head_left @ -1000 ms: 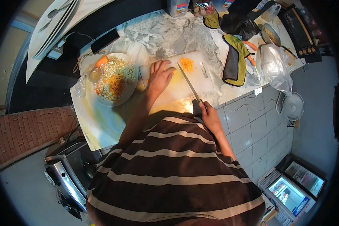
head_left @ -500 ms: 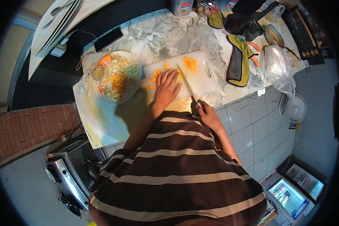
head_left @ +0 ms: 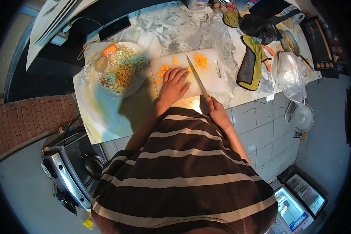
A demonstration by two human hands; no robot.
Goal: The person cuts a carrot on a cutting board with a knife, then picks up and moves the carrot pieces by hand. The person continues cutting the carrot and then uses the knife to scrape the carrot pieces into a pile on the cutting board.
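On the white cutting board (head_left: 212, 82) my left hand (head_left: 174, 86) lies palm down, fingers stretched out and thumb apart. Small orange carrot slices (head_left: 164, 68) lie around its fingers, and one carrot piece (head_left: 189, 69) sits right at the fingertips. My right hand (head_left: 215, 110) grips a kitchen knife (head_left: 197, 77) by its handle at the board's front edge. The blade points away from me, angled left, its tip between the left fingertips and a pile of diced carrot (head_left: 200, 61).
Left of the board, a large plate (head_left: 135, 86) holds shredded vegetables and a small bowl. A phone (head_left: 115, 28) lies behind it. To the right are a green and grey cloth (head_left: 249, 64), whole carrots (head_left: 268, 50) and a clear plastic bag (head_left: 290, 70).
The knife has shifted slightly right, away from my left fingertips, exposing a carrot piece between them. My left hand stays on the board. The whole view has shifted a little.
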